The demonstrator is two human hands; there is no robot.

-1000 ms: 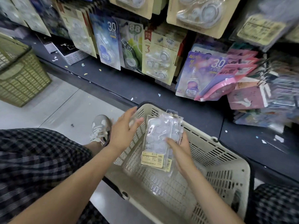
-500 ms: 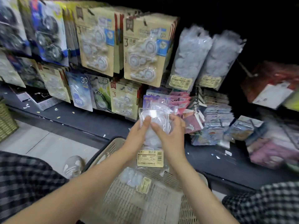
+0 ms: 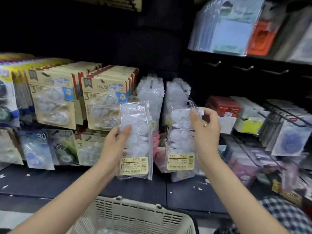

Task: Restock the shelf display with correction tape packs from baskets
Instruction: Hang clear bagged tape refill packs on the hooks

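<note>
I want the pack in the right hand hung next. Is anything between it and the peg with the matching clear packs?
Nothing visible blocks it. The right hand pinches the top of its clear pack directly in front of the hanging clear packs; only those stocked packs sit behind it. The peg tip itself is hard to make out.

On the two kraft cards hanging before me I read "Correc…pe", a price sticker covering the middle, with a large "3" under it; the left one shows only "pe" and the "3". A blue pack on the row below says "30", and the card beside it carries another "3". The yellow barcode labels on my clear packs are too blurred to read.
</note>
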